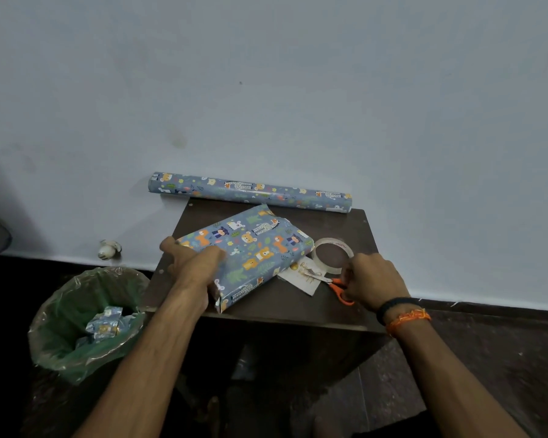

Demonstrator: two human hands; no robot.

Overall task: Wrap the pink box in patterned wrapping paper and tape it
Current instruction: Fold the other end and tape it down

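The box (pixel 253 251) lies on the small dark table (pixel 285 305), fully covered in blue animal-patterned wrapping paper; no pink shows. My left hand (pixel 192 262) grips its near left end, fingers curled over the top. My right hand (pixel 372 279) is curled at the edge of the clear tape roll (pixel 331 256) and over the orange-handled scissors (pixel 337 287); which of the two it holds I cannot tell. A roll of the same wrapping paper (pixel 250 192) lies along the table's far edge against the wall.
A small printed card (pixel 304 278) lies between the box and the scissors. A bin with a green liner (pixel 89 320), holding paper scraps, stands on the floor at the left. A small white object (pixel 109 248) sits by the wall.
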